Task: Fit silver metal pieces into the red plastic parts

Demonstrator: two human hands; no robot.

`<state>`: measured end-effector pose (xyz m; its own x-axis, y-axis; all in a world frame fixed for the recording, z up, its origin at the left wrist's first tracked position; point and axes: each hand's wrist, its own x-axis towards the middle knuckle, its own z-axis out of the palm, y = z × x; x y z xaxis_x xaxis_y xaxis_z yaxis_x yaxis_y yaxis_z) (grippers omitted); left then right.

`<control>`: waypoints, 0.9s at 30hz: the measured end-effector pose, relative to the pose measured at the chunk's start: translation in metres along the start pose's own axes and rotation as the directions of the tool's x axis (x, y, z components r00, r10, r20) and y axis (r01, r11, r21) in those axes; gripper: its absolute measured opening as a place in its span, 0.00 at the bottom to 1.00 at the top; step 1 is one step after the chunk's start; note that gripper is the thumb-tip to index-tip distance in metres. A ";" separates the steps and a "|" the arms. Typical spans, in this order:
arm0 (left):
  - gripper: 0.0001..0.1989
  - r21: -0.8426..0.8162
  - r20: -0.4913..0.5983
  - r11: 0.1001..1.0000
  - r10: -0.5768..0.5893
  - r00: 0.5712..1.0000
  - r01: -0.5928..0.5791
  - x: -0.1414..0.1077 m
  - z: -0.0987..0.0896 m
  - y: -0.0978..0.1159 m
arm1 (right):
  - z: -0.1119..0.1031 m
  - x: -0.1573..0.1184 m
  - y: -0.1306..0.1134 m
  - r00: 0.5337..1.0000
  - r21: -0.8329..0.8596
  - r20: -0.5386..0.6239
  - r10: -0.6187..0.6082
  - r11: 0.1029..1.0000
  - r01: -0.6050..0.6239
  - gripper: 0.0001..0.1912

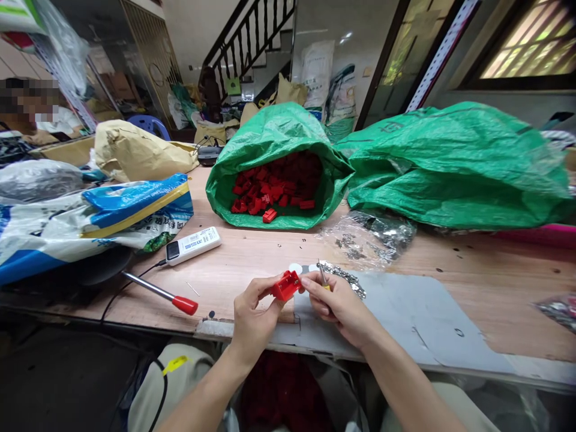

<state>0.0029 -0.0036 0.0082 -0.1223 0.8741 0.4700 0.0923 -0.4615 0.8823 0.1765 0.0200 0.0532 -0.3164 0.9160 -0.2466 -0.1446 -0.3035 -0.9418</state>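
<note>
My left hand pinches a small red plastic housing between thumb and fingers, its hollow side facing up. Closed around a thin tool with a metal shaft and a yellow handle, my right hand has its thumb and index finger at the housing's right end. Whether those fingertips also pinch a tiny part is too small to tell. Just behind the right hand lies a pile of small metal pieces, partly hidden by it, on a grey mat.
A green sack lies with its mouth facing me, full of red housings. Another green sack and a clear bag of metal parts are to the right. Leftward are a white device, a red-tipped lever and a blue-white bag.
</note>
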 end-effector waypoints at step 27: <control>0.19 0.176 0.067 0.946 0.264 0.962 -0.271 -0.003 0.001 0.001 | -0.001 -0.003 0.003 0.999 -0.227 0.018 -0.039 0.973 0.042 0.21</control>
<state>0.0042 -0.0067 0.0074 -0.0268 0.7297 0.6832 0.2948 -0.6473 0.7029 0.1784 0.0164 0.0511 -0.3275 0.9222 -0.2057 0.0593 -0.1972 -0.9786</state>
